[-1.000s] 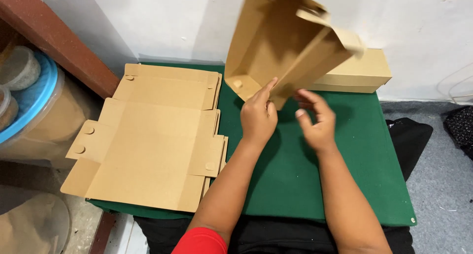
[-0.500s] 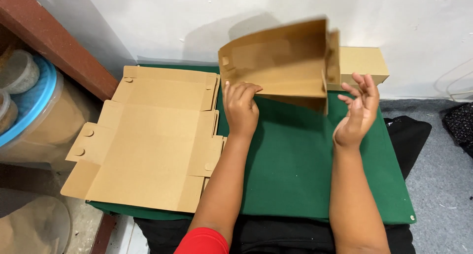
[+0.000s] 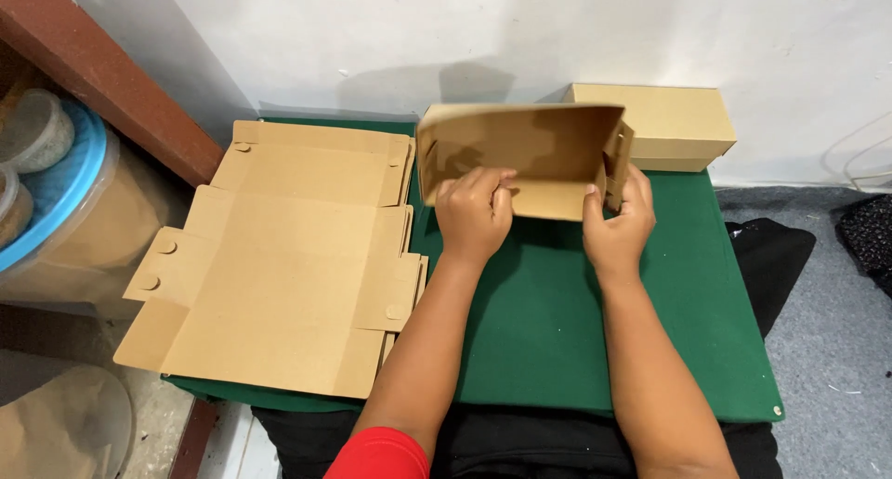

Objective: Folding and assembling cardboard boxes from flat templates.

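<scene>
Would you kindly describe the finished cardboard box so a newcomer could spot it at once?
Start at the green table against the white wall. At its far right corner, behind the half-folded box held in both hands, sits the closed box. Unlike the flat cardboard sheets stacked on the left, it is fully shut and nobody touches it.

The half-folded cardboard box (image 3: 525, 158) near the top centre is smeared by motion blur at its left edge, and it hides the fingertips of the left hand (image 3: 474, 209) and the right hand (image 3: 615, 223). It also covers the left end of the closed cardboard box (image 3: 664, 126) behind. The blue tub (image 3: 46, 191) is cut off by the left edge of the frame.
</scene>
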